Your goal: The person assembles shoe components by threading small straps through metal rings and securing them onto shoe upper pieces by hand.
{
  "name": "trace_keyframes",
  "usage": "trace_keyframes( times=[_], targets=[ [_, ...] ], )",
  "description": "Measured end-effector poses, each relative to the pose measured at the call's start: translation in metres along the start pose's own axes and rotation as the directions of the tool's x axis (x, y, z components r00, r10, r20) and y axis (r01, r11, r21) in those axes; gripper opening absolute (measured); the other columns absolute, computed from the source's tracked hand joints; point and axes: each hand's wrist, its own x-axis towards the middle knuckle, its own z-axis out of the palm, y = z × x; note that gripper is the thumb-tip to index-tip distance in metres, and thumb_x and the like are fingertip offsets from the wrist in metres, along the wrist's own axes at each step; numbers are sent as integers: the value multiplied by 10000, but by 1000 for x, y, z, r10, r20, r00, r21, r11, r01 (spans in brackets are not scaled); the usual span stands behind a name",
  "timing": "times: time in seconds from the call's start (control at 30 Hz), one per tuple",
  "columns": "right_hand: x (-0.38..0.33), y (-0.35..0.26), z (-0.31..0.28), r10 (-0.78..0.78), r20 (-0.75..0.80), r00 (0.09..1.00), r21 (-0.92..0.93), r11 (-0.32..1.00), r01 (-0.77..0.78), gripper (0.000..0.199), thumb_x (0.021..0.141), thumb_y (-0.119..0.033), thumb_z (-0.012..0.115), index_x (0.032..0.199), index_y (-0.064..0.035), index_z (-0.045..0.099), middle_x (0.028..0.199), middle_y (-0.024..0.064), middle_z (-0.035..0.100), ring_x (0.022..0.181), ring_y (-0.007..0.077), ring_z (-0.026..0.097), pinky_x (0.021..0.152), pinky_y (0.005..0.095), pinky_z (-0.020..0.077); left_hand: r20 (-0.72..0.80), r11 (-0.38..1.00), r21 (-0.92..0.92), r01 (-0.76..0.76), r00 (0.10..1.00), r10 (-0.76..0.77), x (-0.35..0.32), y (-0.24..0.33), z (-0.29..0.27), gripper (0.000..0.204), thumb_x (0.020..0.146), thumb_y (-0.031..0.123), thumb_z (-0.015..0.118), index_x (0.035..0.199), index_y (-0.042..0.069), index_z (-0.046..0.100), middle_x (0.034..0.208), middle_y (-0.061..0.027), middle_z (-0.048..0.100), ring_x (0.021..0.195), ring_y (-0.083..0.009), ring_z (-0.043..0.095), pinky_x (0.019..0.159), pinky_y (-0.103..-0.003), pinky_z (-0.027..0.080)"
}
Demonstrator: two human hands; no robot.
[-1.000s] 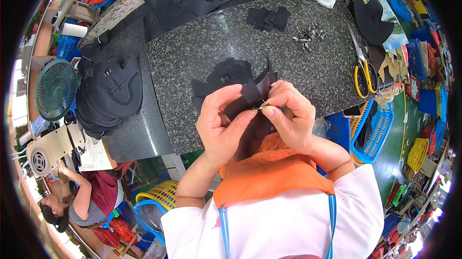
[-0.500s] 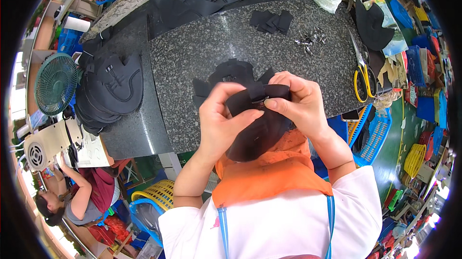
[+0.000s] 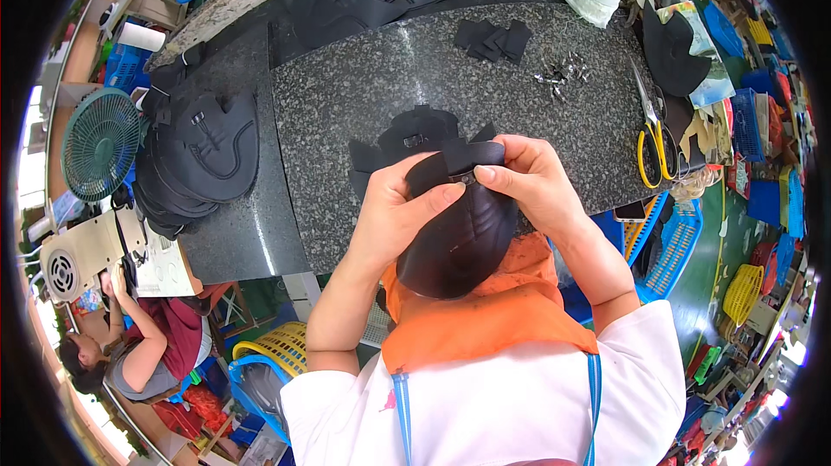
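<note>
My left hand (image 3: 400, 213) and my right hand (image 3: 528, 179) together hold a black curved shoe-upper piece (image 3: 459, 237) above the front edge of the grey granite table (image 3: 372, 85). Fingers of both hands pinch its top edge, where a small metal part sits. The piece hangs down over my orange apron. Just beyond it on the table lies a small pile of black cut pieces (image 3: 407, 133).
A stack of black uppers (image 3: 203, 154) sits at the table's left. Small black pieces (image 3: 493, 38) and metal bits (image 3: 563, 75) lie at the back, yellow-handled scissors (image 3: 649, 133) at the right. A green fan (image 3: 99, 141) stands left; another person (image 3: 143, 349) sits lower left.
The black piece, first bunched between my fingers, has been turned and spread out; it now hangs larger and lower in front of me, both hands pinching its top edge.
</note>
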Motion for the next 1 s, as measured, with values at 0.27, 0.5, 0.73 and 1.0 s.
trace_keyframes(
  times=[0.27, 0.5, 0.73, 1.0],
  targets=[
    [25, 15, 2, 43, -12, 999, -260, 964, -45, 179, 860, -162, 706, 923, -1, 658, 836, 2, 653, 736, 50, 578, 625, 218, 460, 23, 980, 150, 130, 991, -135, 17, 7, -33, 178, 840, 102, 727, 972, -1, 667, 918, -32, 673, 812, -74, 607, 722, -230, 497],
    [55, 36, -6, -541, 284, 791, -951, -53, 305, 309, 690, -238, 781, 918, -85, 637, 879, 65, 567, 936, 293, 520, 916, 443, 365, 234, 8, 965, -262, 876, 422, 101, 33, -94, 600, 626, 276, 824, 1112, 36, 567, 1147, -171, 549, 1094, -362, 528, 935, -427, 427],
    [69, -5, -50, -567, 232, 790, -972, -103, 211, 262, 752, -202, 725, 975, -90, 642, 988, 85, 579, 984, 296, 541, 905, 429, 387, 231, -337, 941, -14, 753, 616, 284, 77, -175, 691, 697, 446, 783, 1240, 78, 565, 1210, -132, 576, 1128, -352, 536, 913, -439, 466],
    [136, -60, -146, -468, 310, 827, -947, -73, 314, 267, 759, -115, 707, 1022, -140, 667, 1065, 80, 584, 1055, 305, 531, 910, 412, 410, 45, -395, 909, 130, 913, 406, 301, 94, -159, 460, 669, 408, 812, 944, 111, 593, 1072, -32, 621, 1040, -281, 557, 836, -432, 433]
  ],
)
